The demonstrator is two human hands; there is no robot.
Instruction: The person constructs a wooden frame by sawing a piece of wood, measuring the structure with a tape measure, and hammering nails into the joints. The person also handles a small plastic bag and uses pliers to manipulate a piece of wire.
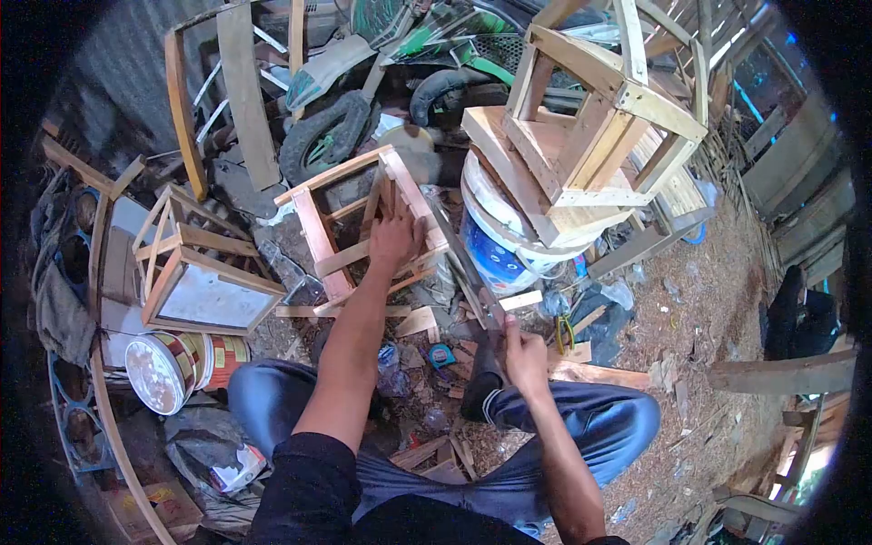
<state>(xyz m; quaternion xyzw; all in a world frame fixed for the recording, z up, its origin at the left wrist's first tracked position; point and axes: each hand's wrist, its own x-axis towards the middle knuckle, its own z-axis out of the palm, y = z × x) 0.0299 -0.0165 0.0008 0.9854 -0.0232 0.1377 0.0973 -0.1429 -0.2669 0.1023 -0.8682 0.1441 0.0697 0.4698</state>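
Note:
A small wooden frame (313, 238) of pale and pinkish slats stands on the ground in front of me. My left hand (397, 243) grips its right side, with the fingers reaching over a slat near the inner corner. In my right hand (525, 356) is the near end of a handsaw (474, 283), its handle mostly hidden by the fingers. The long grey blade points away from me and lies along the right edge of the frame.
A white-and-blue bucket (495, 243) bears stacked wooden frames (590, 136) at right. Another frame with a white panel (225, 292) stands left, above a tipped paint bucket (163, 372). A tape measure (441, 355) and wood scraps lie between my legs. A motorcycle wheel (322, 136) is behind.

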